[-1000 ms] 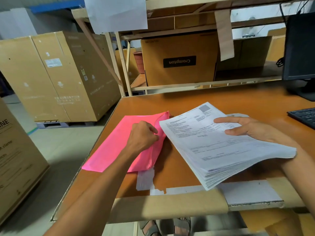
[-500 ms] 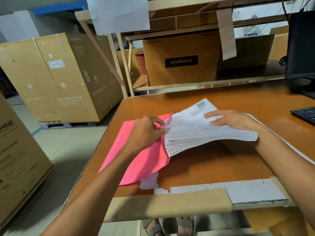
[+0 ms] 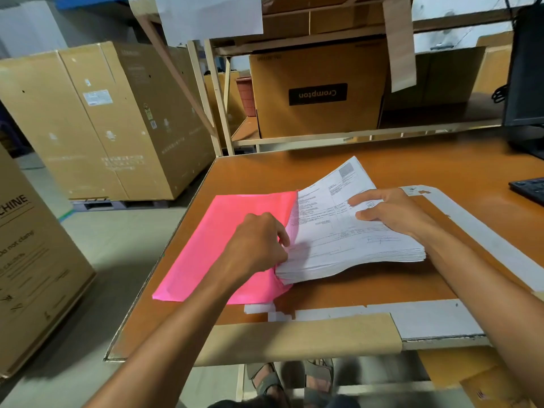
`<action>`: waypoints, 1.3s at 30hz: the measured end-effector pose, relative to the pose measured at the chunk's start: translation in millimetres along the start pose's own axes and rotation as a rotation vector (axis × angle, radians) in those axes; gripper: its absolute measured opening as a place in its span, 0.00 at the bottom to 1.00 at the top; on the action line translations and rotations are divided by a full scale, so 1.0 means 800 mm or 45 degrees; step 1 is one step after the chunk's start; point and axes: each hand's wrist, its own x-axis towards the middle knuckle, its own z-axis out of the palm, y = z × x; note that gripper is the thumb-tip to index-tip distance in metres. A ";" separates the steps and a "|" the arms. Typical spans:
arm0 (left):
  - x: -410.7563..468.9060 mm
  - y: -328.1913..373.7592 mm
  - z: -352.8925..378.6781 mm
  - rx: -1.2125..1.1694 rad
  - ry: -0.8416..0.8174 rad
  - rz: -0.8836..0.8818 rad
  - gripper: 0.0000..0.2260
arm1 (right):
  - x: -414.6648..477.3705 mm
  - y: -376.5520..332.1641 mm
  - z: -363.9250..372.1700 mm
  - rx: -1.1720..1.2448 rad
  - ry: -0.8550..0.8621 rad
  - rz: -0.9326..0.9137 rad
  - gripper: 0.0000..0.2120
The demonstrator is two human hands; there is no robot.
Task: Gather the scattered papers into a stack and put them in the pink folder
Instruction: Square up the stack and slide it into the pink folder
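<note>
Orange table (image 3: 368,172): pink folder (image 3: 212,245) flat near left edge, paper stack (image 3: 338,245) edge in its mouth, keyboard (image 3: 530,188) far right.

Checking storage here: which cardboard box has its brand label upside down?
The box on the shelf behind the desk; its black Crompton label reads inverted. The floor boxes at left show no black label.

Desk count
One flat pink folder (image 3: 212,240); one stack of printed white papers (image 3: 338,248); two bare hands: left hand (image 3: 256,245), right hand (image 3: 391,210); one black keyboard (image 3: 530,189).
</note>
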 end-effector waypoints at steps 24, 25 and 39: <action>-0.008 0.009 0.044 -0.151 0.243 0.024 0.09 | -0.015 0.007 0.056 0.332 0.185 -0.008 0.12; -0.001 0.008 0.044 -0.158 0.267 -0.006 0.11 | -0.015 0.006 0.057 0.343 0.192 -0.007 0.12; 0.087 0.034 0.058 -0.218 0.483 0.006 0.05 | -0.017 0.010 0.070 0.373 0.143 -0.037 0.23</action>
